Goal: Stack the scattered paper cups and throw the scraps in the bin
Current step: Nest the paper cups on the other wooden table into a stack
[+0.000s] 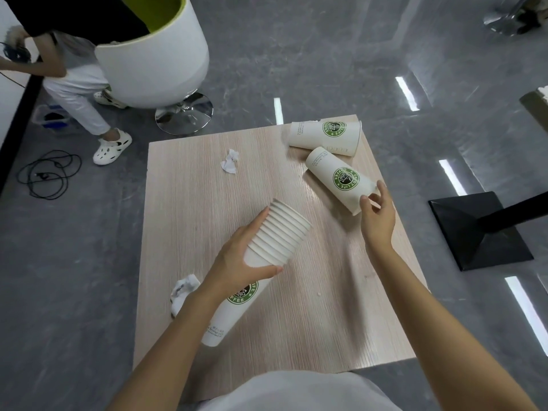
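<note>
Nearest, left grip [237, 259] holds the paper cup stack [278, 232] tilted over the counter [207, 203]; right grip [378, 215] pinches a fallen cup [338, 176] far right. Advise aligning its base with the stack's mouth.

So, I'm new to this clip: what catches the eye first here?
The left hand holds a stack of paper cups, tilted over the middle of the table. The right hand grips the mouth of a cup lying on its side at the right, a second lying cup beyond it. Two crumpled scraps lie on the table's left half.
</note>
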Action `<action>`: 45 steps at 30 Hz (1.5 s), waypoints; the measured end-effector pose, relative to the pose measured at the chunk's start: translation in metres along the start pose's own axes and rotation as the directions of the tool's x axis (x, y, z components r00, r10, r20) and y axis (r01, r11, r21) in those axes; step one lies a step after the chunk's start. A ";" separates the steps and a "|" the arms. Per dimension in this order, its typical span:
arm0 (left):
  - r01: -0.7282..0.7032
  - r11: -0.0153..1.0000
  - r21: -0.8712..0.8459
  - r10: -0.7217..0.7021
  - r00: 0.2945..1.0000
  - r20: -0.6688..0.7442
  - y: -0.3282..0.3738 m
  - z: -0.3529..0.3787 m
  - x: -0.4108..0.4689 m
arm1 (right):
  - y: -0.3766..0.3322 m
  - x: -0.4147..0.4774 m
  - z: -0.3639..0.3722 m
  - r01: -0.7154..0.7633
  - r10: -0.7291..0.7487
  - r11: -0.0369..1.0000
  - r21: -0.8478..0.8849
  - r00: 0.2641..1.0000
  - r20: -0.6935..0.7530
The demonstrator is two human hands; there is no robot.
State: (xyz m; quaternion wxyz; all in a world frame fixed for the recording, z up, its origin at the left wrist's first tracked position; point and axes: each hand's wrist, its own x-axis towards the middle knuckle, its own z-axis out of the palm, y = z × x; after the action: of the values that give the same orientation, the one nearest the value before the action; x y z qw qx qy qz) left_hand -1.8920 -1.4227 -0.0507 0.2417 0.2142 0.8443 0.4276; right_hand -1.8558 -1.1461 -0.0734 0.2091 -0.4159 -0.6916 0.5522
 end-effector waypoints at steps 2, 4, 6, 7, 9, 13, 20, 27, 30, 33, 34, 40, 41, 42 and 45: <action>0.004 1.000 0.003 -0.004 1.000 0.001 0.000 -0.001 0.002 | 0.001 0.004 0.005 -0.002 0.002 1.000 0.001 1.000 0.027; 0.010 1.000 0.005 -0.010 1.000 0.003 0.000 -0.001 0.004 | 0.001 0.009 0.009 0.001 -0.001 1.000 -0.008 0.999 0.046; 0.016 1.000 0.004 -0.016 1.000 0.005 -0.001 -0.002 0.005 | 0.002 0.012 0.013 0.013 -0.012 1.000 -0.021 0.999 0.043; 0.018 1.000 0.002 -0.018 1.000 0.008 -0.002 -0.002 0.005 | 0.003 0.013 0.014 0.019 -0.018 1.000 -0.020 0.999 0.036; 0.022 1.000 -0.011 -0.022 1.000 0.015 -0.003 -0.003 0.006 | 0.006 0.014 0.016 0.027 -0.027 1.000 -0.011 0.999 0.020; 0.030 0.999 -0.025 -0.030 0.999 0.016 -0.003 -0.005 0.008 | 0.007 0.011 0.015 0.060 -0.060 0.998 0.032 0.998 0.012; 0.048 0.998 -0.051 -0.047 0.999 0.024 -0.004 -0.013 0.007 | -0.013 0.000 0.007 0.139 -0.155 0.978 0.158 0.984 0.090; 0.047 0.998 -0.045 -0.046 0.999 0.027 -0.009 -0.026 -0.002 | -0.038 -0.004 0.006 0.224 -0.253 0.958 0.182 0.954 0.161; 0.045 0.998 -0.043 -0.044 0.999 0.027 -0.007 -0.028 -0.007 | -0.046 -0.006 0.010 0.242 -0.279 0.948 0.208 0.944 0.174; 0.037 0.999 -0.029 -0.037 0.999 0.027 -0.005 -0.029 -0.010 | -0.050 -0.011 0.016 0.250 -0.304 0.939 0.238 0.925 0.228; 0.034 0.999 -0.029 -0.033 0.999 0.029 -0.005 -0.028 -0.011 | -0.051 -0.014 0.019 0.251 -0.311 0.937 0.244 0.916 0.253; 0.022 0.999 -0.039 -0.020 0.999 0.043 -0.004 -0.025 -0.017 | -0.059 -0.036 0.033 0.238 -0.336 0.932 0.274 0.851 0.404; 0.025 0.999 -0.044 -0.023 0.999 0.043 -0.003 -0.024 -0.018 | -0.059 -0.041 0.035 0.240 -0.339 0.933 0.267 0.834 0.435; 0.027 0.998 -0.049 -0.025 0.999 0.043 -0.002 -0.023 -0.018 | -0.059 -0.047 0.037 0.241 -0.340 0.935 0.259 0.818 0.464; 0.029 0.999 -0.045 -0.027 0.999 0.044 -0.001 -0.019 -0.020 | -0.056 -0.061 0.042 0.244 -0.339 0.939 0.243 0.782 0.523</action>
State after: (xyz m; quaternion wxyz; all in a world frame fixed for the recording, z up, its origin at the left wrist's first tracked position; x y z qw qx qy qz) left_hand -1.8878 -1.4463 -0.0376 0.2706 0.2059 0.8318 0.4387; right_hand -1.8713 -1.2226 -0.0231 0.1144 -0.1059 -0.7309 0.6644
